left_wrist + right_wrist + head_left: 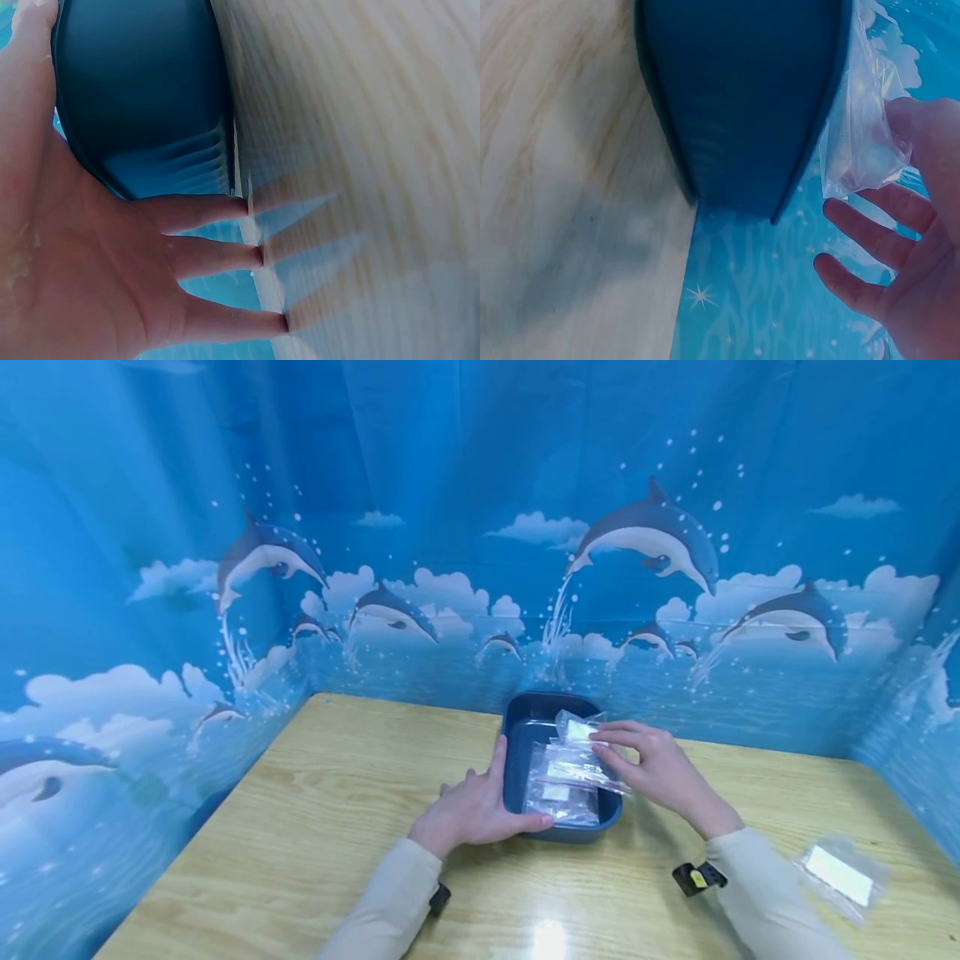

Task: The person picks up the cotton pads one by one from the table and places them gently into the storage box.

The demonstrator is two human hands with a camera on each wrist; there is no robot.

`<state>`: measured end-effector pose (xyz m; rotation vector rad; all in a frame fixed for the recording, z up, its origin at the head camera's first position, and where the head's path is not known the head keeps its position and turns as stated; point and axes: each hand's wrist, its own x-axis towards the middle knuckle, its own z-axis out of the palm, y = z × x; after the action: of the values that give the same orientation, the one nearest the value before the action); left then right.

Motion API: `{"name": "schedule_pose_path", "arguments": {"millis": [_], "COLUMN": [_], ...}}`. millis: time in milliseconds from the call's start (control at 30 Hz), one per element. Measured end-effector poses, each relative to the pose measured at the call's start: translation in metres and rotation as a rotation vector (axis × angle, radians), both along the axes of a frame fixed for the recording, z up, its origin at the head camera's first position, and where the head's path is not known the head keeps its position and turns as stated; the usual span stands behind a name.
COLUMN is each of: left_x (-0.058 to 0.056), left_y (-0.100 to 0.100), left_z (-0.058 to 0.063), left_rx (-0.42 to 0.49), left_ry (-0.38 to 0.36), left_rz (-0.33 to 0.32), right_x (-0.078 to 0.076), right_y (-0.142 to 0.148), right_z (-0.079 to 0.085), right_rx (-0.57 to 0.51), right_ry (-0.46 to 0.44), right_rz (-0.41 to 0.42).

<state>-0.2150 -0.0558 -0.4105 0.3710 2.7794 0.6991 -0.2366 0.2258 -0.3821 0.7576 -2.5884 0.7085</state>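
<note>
A dark blue rectangular bin (573, 836) stands on the table, with several clear zip bags (558, 802) bearing white labels lying inside it. My right hand (663, 774) is over the bin's right side, pinching a clear plastic bag (859, 142) between thumb and fingers. That bag overlaps the others in the head view. At the bin's near left corner, my left hand (476, 806) is spread wide. Its thumb lies along the near rim and its straight fingers reach beside the left wall, with some fingertips down at the wooden surface in the left wrist view.
Another clear bag with a white label (840, 875) lies on the wooden table (360, 777) at the right, beyond my right sleeve. A blue curtain (465, 527) printed with dolphins hangs behind the table and along its sides, close to the bin's far end.
</note>
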Motion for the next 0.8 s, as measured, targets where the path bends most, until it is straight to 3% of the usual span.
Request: {"name": "schedule_pose_path", "arguments": {"millis": [233,433,633,800], "left_x": [-0.002,0.0,0.0,-0.001], "left_y": [0.0,0.001,0.001,0.001], "left_z": [-0.001,0.0,0.001,0.0], "left_rx": [-0.001,-0.001,-0.009,-0.011], "left_ry": [-0.005,-0.008,-0.014,-0.014], "left_rz": [-0.002,-0.004,0.003,0.011], "right_x": [-0.01,-0.014,-0.012,-0.011], "right_y": [-0.015,-0.027,-0.032,-0.032], "right_z": [-0.009,-0.018,-0.021,-0.018], "right_rx": [0.049,0.172,0.274,0.288], "right_ry": [0.023,0.071,-0.001,-0.02], "right_rz": [-0.005,0.014,-0.018,-0.017]}}
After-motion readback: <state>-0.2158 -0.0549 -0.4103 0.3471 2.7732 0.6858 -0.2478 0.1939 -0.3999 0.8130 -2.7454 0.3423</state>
